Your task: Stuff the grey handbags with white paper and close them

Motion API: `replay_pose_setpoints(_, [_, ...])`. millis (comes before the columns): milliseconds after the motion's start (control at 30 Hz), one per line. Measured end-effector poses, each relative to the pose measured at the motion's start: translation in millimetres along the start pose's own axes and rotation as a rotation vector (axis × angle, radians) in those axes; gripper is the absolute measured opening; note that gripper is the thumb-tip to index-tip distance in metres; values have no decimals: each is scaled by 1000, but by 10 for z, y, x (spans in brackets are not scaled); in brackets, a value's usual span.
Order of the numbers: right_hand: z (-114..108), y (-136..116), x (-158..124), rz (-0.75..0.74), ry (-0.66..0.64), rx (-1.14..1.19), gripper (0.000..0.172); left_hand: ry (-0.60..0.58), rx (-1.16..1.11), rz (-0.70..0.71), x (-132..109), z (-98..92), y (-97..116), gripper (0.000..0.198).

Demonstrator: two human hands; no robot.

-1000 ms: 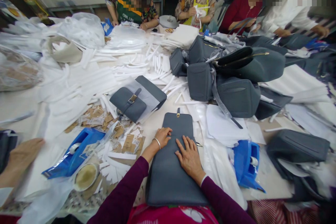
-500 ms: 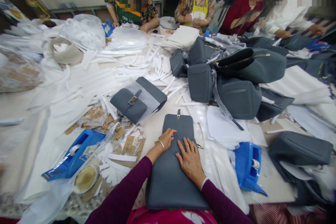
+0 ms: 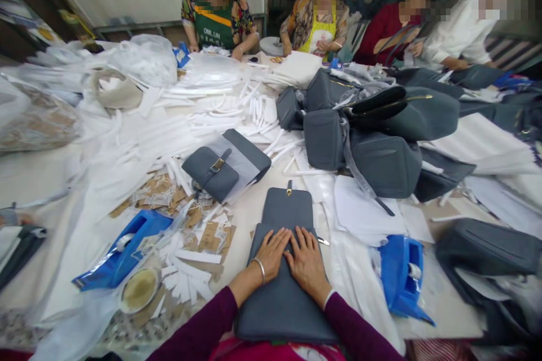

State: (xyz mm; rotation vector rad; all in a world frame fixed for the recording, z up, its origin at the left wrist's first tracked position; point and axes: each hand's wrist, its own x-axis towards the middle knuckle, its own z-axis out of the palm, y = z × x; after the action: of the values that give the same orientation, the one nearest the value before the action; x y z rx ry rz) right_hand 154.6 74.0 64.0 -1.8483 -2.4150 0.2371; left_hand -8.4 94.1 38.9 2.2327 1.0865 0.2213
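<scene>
A dark grey bag lies flat in front of me, its flap folded out away from me with a small gold buckle piece at the far end. My left hand rests flat on the bag's upper part, fingers stretched out. Beside it, almost touching, my right hand also lies flat on the bag with its fingers apart. Just right of the bag a small metal tool partly shows. Beyond the flap is a second grey bag with a buckled strap and white wrapping sheet.
Blue plastic holders stand at left and right. Brown and white tags lie by a round tub. Grey bags are piled at right. White padding strips cover the middle. Several co-workers sit across the table.
Both hands now lie side by side near the bag's upper edge, the left flattened out. That edge now shows as a raised panel across the flap's base. Dark items appeared at far left.
</scene>
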Motion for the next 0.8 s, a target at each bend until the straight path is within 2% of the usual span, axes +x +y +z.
replay_pose_setpoints(233, [54, 32, -2, -2, -38, 5, 54, -21, 60, 44, -37, -29, 30, 87])
replay_pose_setpoints(367, [35, 72, 22, 7, -71, 33, 53, -20, 148, 51, -17, -11, 3, 79])
replay_pose_setpoints(467, [-99, 103, 22, 32, -79, 79, 46, -36, 178, 84, -2, -2, -25, 70])
replay_pose_setpoints(567, [-381, 123, -27, 105, -127, 168, 34, -29, 182, 92, -1, 8, -38, 64])
replay_pose_setpoints(633, [-675, 100, -94, 147, -212, 306, 29, -10, 182, 92, -6, 20, -43, 63])
replay_pose_setpoints(733, [-1292, -43, -282, 137, -366, 771, 25, -16, 190, 82, -11, 32, -49, 63])
replay_pose_setpoints(800, [-1790, -171, -481, 19, -484, 1180, 31, -28, 201, 79, -12, 30, -46, 63])
